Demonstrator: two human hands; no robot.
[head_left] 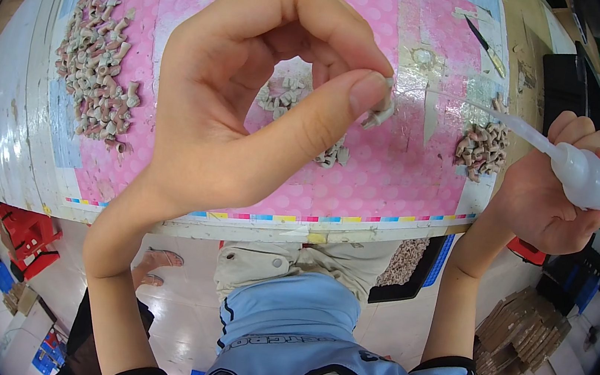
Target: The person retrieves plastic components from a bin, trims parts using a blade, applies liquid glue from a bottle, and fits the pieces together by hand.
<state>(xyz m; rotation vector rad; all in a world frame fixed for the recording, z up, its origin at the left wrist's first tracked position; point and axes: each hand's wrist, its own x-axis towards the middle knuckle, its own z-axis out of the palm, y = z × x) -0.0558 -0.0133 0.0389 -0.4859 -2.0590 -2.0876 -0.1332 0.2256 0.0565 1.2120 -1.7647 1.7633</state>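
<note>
My left hand (203,149) is raised over the table, thumb and forefinger pinching a small grey-white moulded piece (379,115). Most of that piece is covered by the fingertips. In my right hand (531,193) is a translucent white squeeze bottle (587,176), its long thin nozzle pointing left toward the piece, with the fine tip ending short of it. Below my left hand lies a small group of similar grey-white pieces (332,155), partly hidden by the thumb. More of them show through the ring of my fingers.
A pink dotted sheet (406,178) covers the table. A large heap of small pieces (95,69) lies at left, a smaller heap (481,150) at right, with several more along the far side. A knife (486,48) rests at far right. Beneath the near edge stands a black tray (386,294).
</note>
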